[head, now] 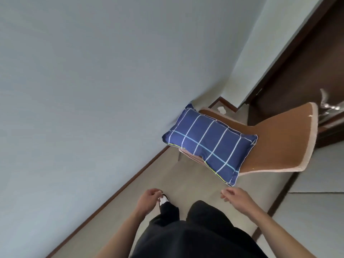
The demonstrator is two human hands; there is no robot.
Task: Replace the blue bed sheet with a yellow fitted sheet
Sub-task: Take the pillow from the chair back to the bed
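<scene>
A blue pillow (pixel 208 144) with a white and light-blue check lies flat on the seat of a brown chair (pixel 279 144), overhanging its front edge. My left hand (pixel 149 201) hangs below it with loosely curled fingers and holds nothing. My right hand (pixel 234 196) is just under the pillow's lower corner, fingers relaxed, a short gap from the fabric. No bed, blue sheet or yellow sheet is in view.
A pale blue-grey wall (pixel 83 90) runs along the left with a brown skirting board. Beige floor tiles (pixel 186 183) lie between me and the chair. A dark brown door (pixel 307 62) stands at the top right. A crumpled white scrap (pixel 221 109) lies in the corner.
</scene>
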